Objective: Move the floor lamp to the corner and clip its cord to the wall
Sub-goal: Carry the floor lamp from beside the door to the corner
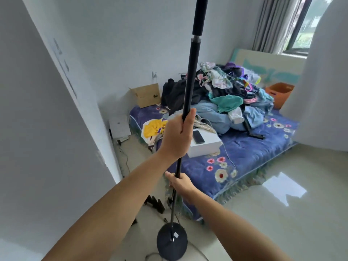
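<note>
A black floor lamp pole (194, 59) rises through the middle of the view, leaning slightly right toward the top, where it leaves the frame. Its round black base (172, 241) is low over the tiled floor. My left hand (178, 134) is shut around the pole at mid height. Lower down, my right hand (179, 182) grips the pole too. A thin cord (195, 250) trails on the floor from the base toward the bottom edge. The lamp head is out of view.
A low bed (250, 157) with a blue flowered cover holds a clothes pile (226, 93), a white box (205, 146) with a phone and a cardboard box (146, 95). A white wall (47, 129) stands left. A power strip (122, 139) lies in the far gap. Dark objects (155, 203) sit by the bed corner.
</note>
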